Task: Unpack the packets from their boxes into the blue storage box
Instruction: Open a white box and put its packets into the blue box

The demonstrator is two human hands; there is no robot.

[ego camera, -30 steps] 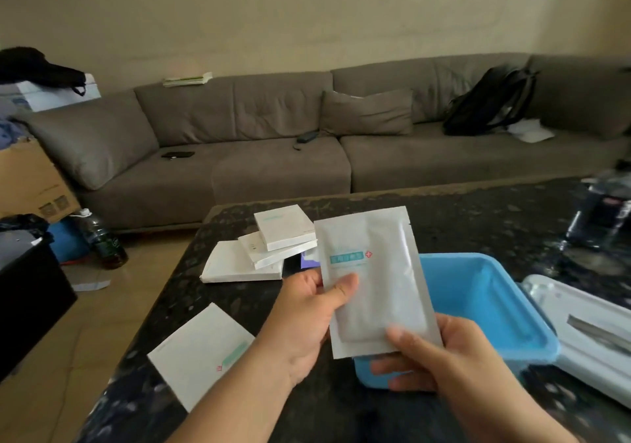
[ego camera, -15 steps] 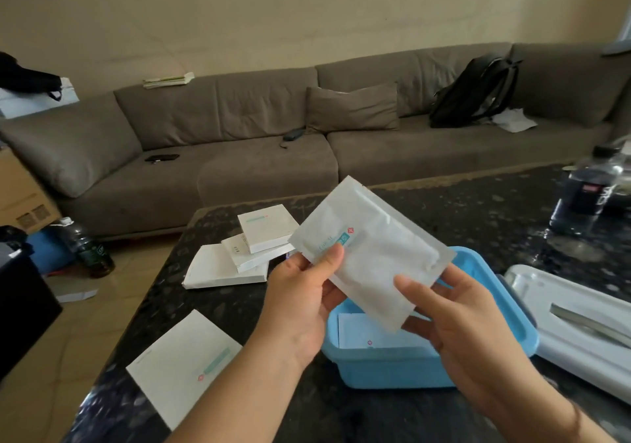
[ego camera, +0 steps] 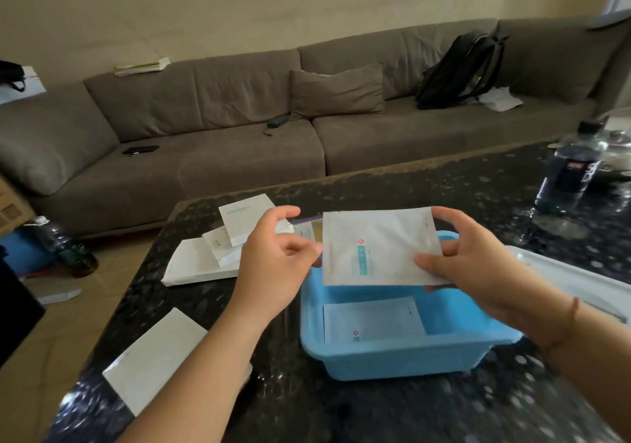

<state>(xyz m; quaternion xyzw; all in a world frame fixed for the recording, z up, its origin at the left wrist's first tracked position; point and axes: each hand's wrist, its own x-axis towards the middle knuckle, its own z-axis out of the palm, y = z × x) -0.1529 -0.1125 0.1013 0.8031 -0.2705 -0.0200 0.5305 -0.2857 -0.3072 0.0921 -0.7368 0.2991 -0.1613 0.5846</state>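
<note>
A white sealed packet (ego camera: pixel 375 248) with teal print hangs flat over the blue storage box (ego camera: pixel 392 362). My right hand (ego camera: pixel 478 265) pinches its right side, thumb underneath and fingers over the top corner. My left hand (ego camera: pixel 276 261) hovers at the packet's left edge with loosely curled fingers, the thumb tip just beside the edge and gripping nothing. A second white packet (ego camera: pixel 372 319) lies on the bottom of the blue box. Three white boxes (ego camera: pixel 235 234) are stacked behind my left hand. A flat white box (ego camera: pixel 153 357) lies at the table's front left.
The dark speckled table (ego camera: pixel 375 408) carries a white lid or tray (ego camera: pixel 580 282) on the right and a water bottle (ego camera: pixel 566 173) at the far right. Printed papers (ego camera: pixel 309 229) show behind the held packet. A grey sofa (ego camera: pixel 239 155) stands beyond.
The packet has turned from upright to flat and come lower over the blue box. My left hand has let go of it; my right hand now grips its right side.
</note>
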